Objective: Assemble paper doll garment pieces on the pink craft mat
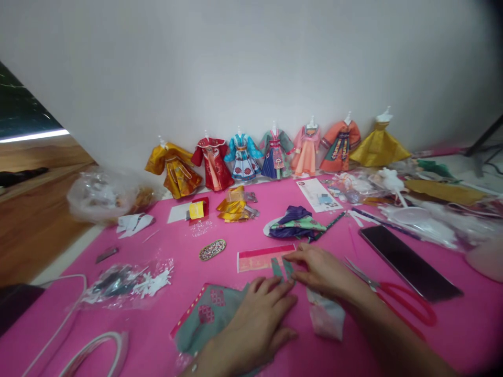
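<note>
Pink table (165, 246); left hand (251, 327) flat on teal paper (204, 317), right hand (320, 272) grip pinching teal strips (282, 268).

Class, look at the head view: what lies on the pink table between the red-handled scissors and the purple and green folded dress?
In the head view, the right hand lies between the scissors and the folded dress, fingertips at small teal paper strips.

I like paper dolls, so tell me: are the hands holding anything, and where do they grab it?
The right hand pinches the small teal paper strips at their near ends with its fingertips. The left hand lies flat on the teal patterned sheet, pressing rather than gripping it.
</note>
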Demonstrator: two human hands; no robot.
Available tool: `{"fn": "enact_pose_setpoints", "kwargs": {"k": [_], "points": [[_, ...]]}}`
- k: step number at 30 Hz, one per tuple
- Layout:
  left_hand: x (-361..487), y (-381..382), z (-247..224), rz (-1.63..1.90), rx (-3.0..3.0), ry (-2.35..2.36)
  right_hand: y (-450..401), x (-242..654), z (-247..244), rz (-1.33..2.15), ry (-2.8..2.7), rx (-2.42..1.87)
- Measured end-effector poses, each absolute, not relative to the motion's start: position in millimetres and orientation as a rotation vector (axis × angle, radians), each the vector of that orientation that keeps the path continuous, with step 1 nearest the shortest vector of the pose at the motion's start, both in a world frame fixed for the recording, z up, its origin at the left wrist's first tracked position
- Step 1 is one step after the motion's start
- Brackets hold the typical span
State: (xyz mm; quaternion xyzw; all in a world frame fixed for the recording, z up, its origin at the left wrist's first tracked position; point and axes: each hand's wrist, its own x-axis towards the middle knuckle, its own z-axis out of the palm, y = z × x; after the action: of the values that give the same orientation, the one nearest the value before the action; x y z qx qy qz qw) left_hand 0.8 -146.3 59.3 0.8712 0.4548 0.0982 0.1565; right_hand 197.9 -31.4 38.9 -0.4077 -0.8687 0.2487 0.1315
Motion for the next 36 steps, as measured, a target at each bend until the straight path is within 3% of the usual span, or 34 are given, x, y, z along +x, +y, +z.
{"fn": "enact_pose_setpoints", "kwargs": {"k": [11,19,22,30,36], "points": [[-5,-146,53,0.419,2.458,1.291,-30,197,38,0.709,-2.401,-1.151],[-32,-136,45,1.409,1.758,1.492,-18,198,38,0.582,-2.049,-1.189],[-40,-133,46,1.632,1.45,1.606,-19,197,39,0.537,-1.999,-1.136],[-43,-127,40,1.613,1.284,1.67,-29,195,58,0.353,-2.04,-1.0],[-42,-128,41,1.584,1.262,1.64,-52,196,78,0.343,-2.427,-1.043]]}}
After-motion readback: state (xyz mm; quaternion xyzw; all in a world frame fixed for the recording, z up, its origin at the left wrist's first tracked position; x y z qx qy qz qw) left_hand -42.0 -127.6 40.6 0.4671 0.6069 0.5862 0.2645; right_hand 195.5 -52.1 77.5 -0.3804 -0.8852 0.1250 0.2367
